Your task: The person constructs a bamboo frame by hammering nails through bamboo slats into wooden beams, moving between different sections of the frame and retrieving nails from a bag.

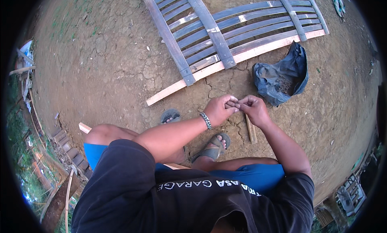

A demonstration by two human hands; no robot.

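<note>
Left hand [217,111] and right hand [254,109] meet, fingers curled in; whether they pinch anything, I cannot tell. A wooden stick [251,131] lies just below the right hand, which hides its far end; probably light and stiff, best gripped at its bare near end. Beyond that hand sits a black plastic bag [269,77], likely limp; farther ahead, a slatted wooden panel [213,31] bars the way.

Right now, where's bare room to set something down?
Dry brown earth lies nearly bare left of the grey slatted wooden panel and right of the crumpled black plastic bag. Crowded: around the left hand, right hand, short wooden stick and dark open-toed sandals.
</note>
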